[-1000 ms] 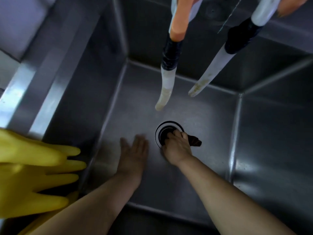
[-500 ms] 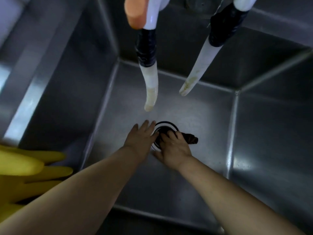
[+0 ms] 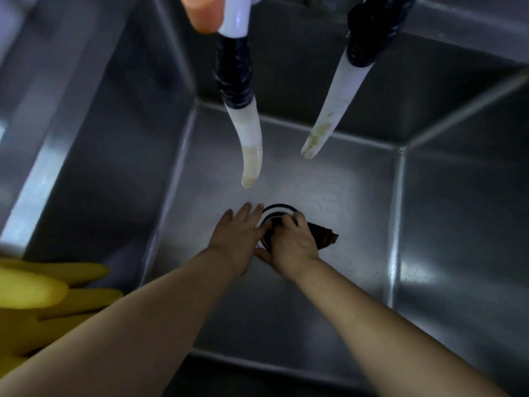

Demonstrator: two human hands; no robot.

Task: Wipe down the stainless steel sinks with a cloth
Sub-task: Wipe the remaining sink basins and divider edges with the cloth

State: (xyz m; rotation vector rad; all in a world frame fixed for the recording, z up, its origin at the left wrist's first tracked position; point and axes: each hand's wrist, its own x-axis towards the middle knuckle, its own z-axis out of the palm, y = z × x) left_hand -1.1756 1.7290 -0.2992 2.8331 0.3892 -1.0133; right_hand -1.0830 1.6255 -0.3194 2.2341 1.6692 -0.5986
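Stainless steel walls enclosed a deep sink (image 3: 329, 296), seen from above, with a round drain (image 3: 279, 211) near the middle of its floor. Both bare forearms reached down into the basin. The right hand (image 3: 292, 242) had its fingers curled over a dark brown cloth (image 3: 325, 236), pressing it at the drain's rim, and a corner of the cloth stuck out to the right of the hand. The left hand (image 3: 239, 237) lay flat beside it with fingers straight and spread, holding nothing, its fingertips touching the drain's left edge. Above the basin hung two white hoses (image 3: 252, 144) wrapped with black tape (image 3: 234, 73) near their tops, their lower ends stained yellowish. Yellow rubber gloves (image 3: 43, 299) lay over the sink's left rim. No brand, label or writing could be read anywhere.
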